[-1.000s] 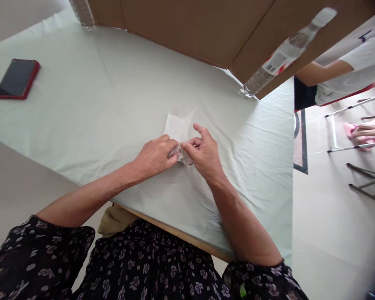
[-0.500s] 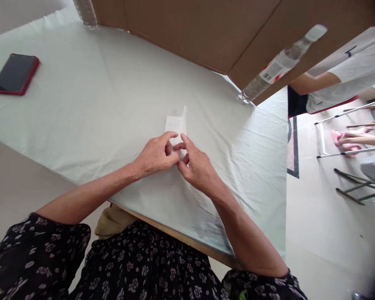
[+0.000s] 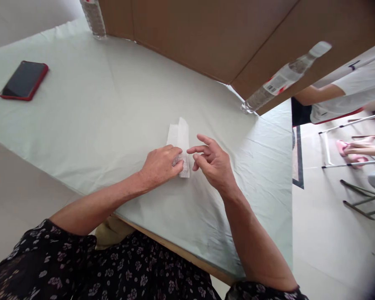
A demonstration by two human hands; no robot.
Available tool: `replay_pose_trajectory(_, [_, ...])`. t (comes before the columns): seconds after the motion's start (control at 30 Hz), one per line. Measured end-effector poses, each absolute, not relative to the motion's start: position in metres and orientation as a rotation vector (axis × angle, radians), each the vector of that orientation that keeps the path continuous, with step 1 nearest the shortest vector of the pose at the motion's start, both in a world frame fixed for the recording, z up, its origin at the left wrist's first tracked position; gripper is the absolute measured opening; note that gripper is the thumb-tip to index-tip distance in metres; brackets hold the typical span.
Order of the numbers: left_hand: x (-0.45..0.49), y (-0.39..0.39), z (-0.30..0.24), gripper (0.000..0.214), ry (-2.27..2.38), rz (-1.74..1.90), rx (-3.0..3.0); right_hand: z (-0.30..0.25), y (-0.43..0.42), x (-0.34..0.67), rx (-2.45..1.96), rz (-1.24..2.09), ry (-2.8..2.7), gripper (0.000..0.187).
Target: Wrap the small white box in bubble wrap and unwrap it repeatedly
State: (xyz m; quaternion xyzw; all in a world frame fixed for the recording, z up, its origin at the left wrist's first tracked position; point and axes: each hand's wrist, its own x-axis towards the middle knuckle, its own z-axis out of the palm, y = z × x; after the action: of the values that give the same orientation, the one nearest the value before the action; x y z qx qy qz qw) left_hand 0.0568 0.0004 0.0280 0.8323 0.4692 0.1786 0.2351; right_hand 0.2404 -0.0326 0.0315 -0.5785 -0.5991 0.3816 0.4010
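A narrow folded strip of white tissue paper (image 3: 180, 137) lies on the pale green tablecloth (image 3: 112, 104) in front of me. My left hand (image 3: 161, 164) rests on the strip's near end, its fingers curled and pressing the paper down. Just to the right, my right hand (image 3: 211, 160) hovers with fingers spread, touching nothing and holding nothing. The strip's far end points away from me and one long edge stands up slightly.
A red-cased phone (image 3: 24, 80) lies at the far left. A brown cardboard wall (image 3: 206, 37) stands along the back with two clear plastic bottles (image 3: 284, 77) (image 3: 94, 18) against it. Right of the table's edge a seated person's arm (image 3: 318, 95) and chair legs (image 3: 356, 196) show.
My right hand has let go of the paper and pulled back to the right, opening its fingers. The strip now lies flatter and narrower. My left hand stays on its near end.
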Motion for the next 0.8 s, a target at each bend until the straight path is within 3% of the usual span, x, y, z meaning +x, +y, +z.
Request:
replay_pose_trajectory(0.33, [0.055,0.001,0.028,0.029,1.288,0.487,2.251,0.036,-0.017,0.242,-1.450,0.741,-1.740,0.042])
replay_pose_trajectory(0.6, [0.053,0.003,0.025,0.023,1.217,0.560,2.230,0.033,-0.033,0.239,-1.406,0.731,-2.053,0.053])
replay_pose_trajectory(0.8, [0.055,-0.006,0.018,0.023,1.205,0.832,2.335,0.035,-0.028,0.241,-1.421,0.705,-2.155,0.057])
